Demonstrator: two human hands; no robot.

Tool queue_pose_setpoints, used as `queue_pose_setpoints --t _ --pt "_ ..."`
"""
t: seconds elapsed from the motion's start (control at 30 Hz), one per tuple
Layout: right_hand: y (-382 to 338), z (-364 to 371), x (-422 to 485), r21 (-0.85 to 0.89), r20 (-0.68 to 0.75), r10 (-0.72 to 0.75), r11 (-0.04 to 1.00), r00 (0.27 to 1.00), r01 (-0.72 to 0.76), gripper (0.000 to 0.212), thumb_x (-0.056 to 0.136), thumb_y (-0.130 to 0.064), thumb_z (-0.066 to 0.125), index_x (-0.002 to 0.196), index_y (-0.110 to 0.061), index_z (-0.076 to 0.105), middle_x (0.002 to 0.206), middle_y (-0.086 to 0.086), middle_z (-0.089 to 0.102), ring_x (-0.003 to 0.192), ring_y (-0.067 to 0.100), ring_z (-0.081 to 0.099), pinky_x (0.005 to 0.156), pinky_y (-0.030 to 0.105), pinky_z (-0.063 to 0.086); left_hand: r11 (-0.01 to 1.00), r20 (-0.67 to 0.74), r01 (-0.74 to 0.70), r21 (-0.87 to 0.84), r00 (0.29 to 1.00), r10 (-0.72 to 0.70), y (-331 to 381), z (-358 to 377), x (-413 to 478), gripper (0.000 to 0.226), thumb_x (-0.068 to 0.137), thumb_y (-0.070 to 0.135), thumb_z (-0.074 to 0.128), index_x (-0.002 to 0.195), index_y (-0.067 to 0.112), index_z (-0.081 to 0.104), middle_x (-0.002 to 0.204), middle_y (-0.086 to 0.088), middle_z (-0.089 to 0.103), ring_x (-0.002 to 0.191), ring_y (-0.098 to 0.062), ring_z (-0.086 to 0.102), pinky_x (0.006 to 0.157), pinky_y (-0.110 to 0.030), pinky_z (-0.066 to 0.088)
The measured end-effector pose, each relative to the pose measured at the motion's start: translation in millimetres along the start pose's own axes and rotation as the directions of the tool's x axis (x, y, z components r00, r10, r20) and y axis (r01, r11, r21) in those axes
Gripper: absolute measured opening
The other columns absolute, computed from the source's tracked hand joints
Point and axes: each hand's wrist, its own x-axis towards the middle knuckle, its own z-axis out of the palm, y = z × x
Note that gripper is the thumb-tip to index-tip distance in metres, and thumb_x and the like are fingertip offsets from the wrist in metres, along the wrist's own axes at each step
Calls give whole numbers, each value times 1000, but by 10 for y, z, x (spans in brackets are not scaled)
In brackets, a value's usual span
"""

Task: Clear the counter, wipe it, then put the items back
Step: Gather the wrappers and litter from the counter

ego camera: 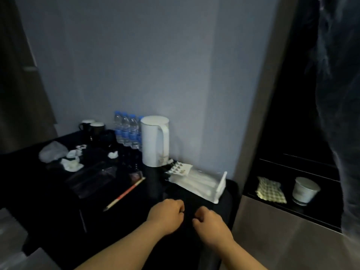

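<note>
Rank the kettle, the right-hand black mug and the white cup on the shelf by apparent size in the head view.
1. kettle: clearly largest.
2. white cup: looks bigger than the mug, but it sits nearer the camera, so that lead is unsure.
3. black mug: looks smallest, dark and farther back.

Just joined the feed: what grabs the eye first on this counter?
The white kettle stands out against the dark counter, at the back, with water bottles just left of it. Crumpled white tissues litter the left side. The left hand and right hand are curled near the front edge.
</note>
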Motion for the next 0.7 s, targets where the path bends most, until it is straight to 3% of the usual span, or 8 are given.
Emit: queue_pose_setpoints --t 0.23,0.37,0.57,0.7 --pt "-1154 873 270 83 84 -1 997 996 -6 14 89 -31 50 102 -25 51 113 2 59 103 19 58 83 27 45 999 24 33 0 999 -33 -1480 -412 -157 25 95 29 44 115 24 58 118 -1 60 105 -22 59 87 -36 51" --pt "-1662 1338 358 119 118 30 992 993 -44 25 89 -30 51 112 -21 55 115 2 60 106 18 57 87 26 44 998 24 47 -30 999 -46 -2170 -542 -215 25 94 29 46 115 24 60 118 0 60 104 -21 60 86 -34 51" --pt "-1998 1771 585 145 193 91 982 977 -120 8 89 -27 53 96 -26 50 115 2 60 108 16 57 89 21 42 996 11 52 -70 999 -52 -2787 -606 -132 26 94 27 47 115 23 60 119 -1 58 107 -20 58 87 -32 49" --pt "-2089 1907 853 140 207 135 976 969 -166 7 88 -27 54 94 -27 50 113 2 60 105 16 57 91 25 45 992 3 45 -122 999 -45 -3061 -600 32 27 95 26 46 118 23 59 121 1 56 108 -17 56 90 -30 48"
